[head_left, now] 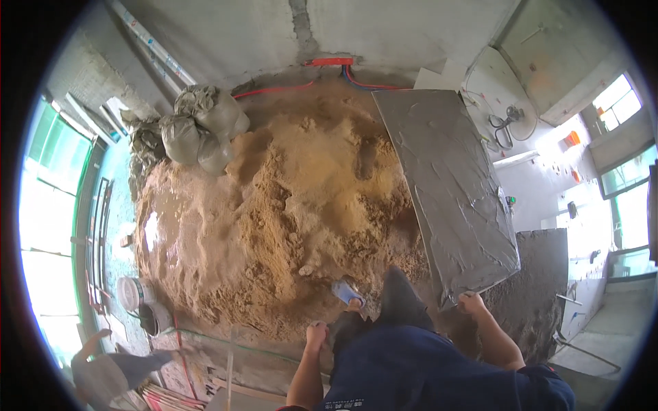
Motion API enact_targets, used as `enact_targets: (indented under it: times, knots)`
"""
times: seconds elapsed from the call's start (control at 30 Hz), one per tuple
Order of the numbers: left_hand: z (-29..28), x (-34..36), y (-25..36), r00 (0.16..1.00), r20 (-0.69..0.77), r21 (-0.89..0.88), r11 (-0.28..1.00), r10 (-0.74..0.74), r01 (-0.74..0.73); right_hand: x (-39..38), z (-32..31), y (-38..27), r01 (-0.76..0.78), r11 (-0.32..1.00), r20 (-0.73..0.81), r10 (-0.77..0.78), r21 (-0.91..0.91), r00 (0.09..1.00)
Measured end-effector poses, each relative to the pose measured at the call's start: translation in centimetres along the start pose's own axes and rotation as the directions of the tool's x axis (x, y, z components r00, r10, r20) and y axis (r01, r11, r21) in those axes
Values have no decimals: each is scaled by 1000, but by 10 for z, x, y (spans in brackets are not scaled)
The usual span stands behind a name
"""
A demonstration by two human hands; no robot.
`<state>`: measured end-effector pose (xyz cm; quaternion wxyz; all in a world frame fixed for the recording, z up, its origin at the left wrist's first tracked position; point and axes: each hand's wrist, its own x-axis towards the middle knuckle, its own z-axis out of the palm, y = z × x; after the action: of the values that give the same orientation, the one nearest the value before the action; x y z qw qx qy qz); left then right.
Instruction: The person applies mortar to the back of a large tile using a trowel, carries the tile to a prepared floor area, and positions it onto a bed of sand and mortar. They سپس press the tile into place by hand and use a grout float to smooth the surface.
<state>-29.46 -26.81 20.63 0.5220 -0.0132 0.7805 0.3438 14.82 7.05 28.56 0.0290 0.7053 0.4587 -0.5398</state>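
A large rectangular slab (456,185), its upper face spread with wet grey mortar, leans over the right side of a sand heap (301,198). My right hand (471,302) is closed at the slab's near edge, close to its lower corner, and seems to grip it; the fingertips are hidden. Beside my body, over the near edge of the sand, my left hand (317,334) makes a fist. Whether anything is inside that fist cannot be seen. One of my feet, in a blue slipper (349,293), stands on the sand between the hands.
Filled sacks (199,130) lean at the back left, near pipes (154,44) against the wall. White buckets (133,293) stand at the left, above another person (116,373). A dark grey mortar-covered panel (541,267) lies at right. A red conduit (274,90) crosses behind the sand.
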Motion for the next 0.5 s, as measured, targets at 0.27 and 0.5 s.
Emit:
enact_targets:
  times: [0.27, 0.5]
  knots:
    - [-43, 57, 24, 981, 173, 338, 931, 82, -137, 7, 51, -39, -76, 991, -70, 84, 108, 994]
    - [-89, 131, 41, 642, 697, 701, -114, 320, -704, 70, 78, -129, -88, 982, 54, 98, -168, 994]
